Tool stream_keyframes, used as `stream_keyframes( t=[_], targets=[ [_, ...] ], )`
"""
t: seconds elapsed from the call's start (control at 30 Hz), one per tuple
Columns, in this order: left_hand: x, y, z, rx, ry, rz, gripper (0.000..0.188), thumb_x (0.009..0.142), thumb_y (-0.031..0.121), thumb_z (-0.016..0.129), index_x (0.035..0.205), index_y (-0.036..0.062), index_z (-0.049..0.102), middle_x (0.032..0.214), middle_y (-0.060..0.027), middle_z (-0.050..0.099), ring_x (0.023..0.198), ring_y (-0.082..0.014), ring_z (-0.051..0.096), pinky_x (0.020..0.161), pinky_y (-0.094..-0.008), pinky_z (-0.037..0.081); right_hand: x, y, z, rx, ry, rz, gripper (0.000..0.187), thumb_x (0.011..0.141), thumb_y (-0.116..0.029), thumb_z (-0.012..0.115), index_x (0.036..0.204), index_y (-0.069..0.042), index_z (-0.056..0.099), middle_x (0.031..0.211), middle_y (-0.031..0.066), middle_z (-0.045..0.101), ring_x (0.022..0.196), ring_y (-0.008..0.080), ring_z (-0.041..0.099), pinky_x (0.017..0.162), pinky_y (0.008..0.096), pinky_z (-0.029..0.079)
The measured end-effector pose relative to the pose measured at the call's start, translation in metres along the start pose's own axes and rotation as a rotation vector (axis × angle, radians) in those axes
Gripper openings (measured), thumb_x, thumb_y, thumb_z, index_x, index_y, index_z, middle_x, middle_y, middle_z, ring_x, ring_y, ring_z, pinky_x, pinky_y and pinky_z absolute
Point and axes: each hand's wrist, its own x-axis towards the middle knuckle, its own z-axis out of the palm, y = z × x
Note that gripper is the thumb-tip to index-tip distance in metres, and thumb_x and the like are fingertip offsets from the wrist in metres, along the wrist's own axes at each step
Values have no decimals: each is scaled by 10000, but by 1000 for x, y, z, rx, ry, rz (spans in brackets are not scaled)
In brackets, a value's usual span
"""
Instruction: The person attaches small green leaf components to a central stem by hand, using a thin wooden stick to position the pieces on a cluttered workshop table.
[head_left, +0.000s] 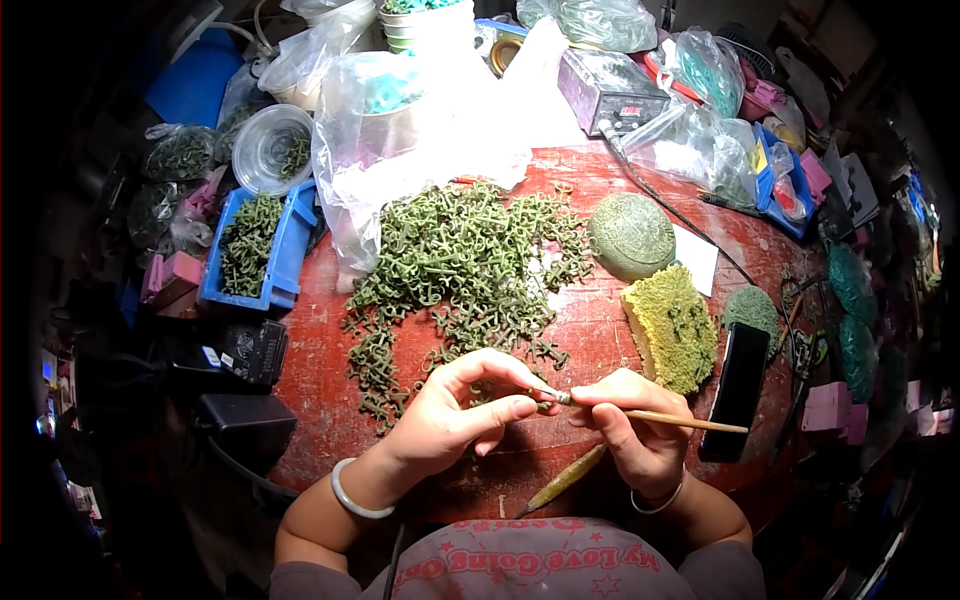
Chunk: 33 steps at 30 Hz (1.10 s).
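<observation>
Left hand pinches 1 small green piece while right hand grips a thin brush, tip meeting it, green pile just beyond for easy reach.

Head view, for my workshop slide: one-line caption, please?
Left hand pinches a small green piece while right hand touches it with a thin stick tool on a red table.

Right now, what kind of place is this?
Probably a small craft workshop. A red worktable holds a heap of small green wax-like pieces, more fill a blue bin, and the right hand works with a thin wooden-handled tool.
</observation>
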Motion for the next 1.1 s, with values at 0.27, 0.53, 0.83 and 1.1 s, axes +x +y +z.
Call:
stream_keyframes(
  t=[0.27,0.53,0.83,1.1],
  targets=[
    [0,-1,4,195,60,111,181,898,-35,669,1059,28,615,1063,-99,676,876,-108,645,625,-203,489,-3,3,1,9,54,36,194,912,80,592,1082,63,684,870,132,689,771,165,669,683,257,531],
    [2,-7,1,349,82,222,190,853,-65,703,1020,10,649,1042,-72,649,993,-135,622,895,-285,499,-4,-1,2,-254,71,-130,132,857,43,618,962,38,698,773,101,656,616,211,574,575,308,447],
    [0,-5,5,444,102,238,171,834,-53,724,982,11,666,1010,-59,639,930,-119,606,818,-258,480,-1,-3,2,-357,23,-198,151,831,45,645,968,14,699,801,98,662,635,227,585,593,322,465],
    [1,-5,4,545,103,344,180,796,-22,759,952,27,685,969,-54,622,910,-137,593,796,-270,470,-2,2,2,-294,-8,-165,141,840,42,636,970,23,690,760,88,637,610,224,560,579,316,445]
  ],
)
